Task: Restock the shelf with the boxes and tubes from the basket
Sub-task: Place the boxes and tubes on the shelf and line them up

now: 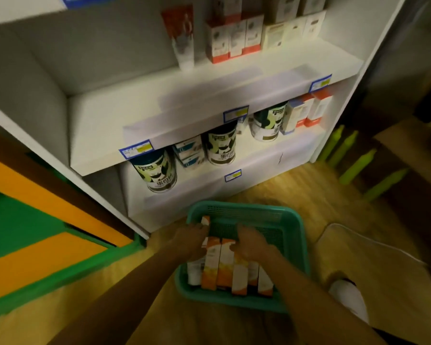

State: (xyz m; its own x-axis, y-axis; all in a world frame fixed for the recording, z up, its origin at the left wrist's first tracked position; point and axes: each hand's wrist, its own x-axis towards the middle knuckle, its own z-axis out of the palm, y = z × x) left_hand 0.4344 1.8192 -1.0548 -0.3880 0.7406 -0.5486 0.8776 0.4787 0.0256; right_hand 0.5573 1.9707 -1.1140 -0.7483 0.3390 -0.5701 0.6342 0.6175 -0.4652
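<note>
My right hand is down in the basket, fingers curled over the far ends of the boxes; whether it really grips one or only rests there I cannot tell. My left hand is beside it, fingers bent around the upper end of the leftmost box, and again I cannot say if that hold has closed. The boxes lie packed side by side, orange and white, long ends toward me, with a white tube tucked at their left edge, partly under my left wrist.

The first risk, as I judge it, is right here: the boxes sit so tightly together that lifting one could drag its neighbour up and tip it over the rim. If I gather several at once, the outer ones may slide out from between my palms. The tube could easily be overlooked, hidden as it is.

The basket sits on the floor just in front of the shelf unit. Pulling upward at one end might rock or shove it.

Further off, the bottom shelf holds cans; a careless lift could knock the nearest one.

Above, the middle shelf is bare toward the front, with matching boxes and one standing tube at the back. That tube looks top-heavy, so new stock pushed in could topple it.
</note>
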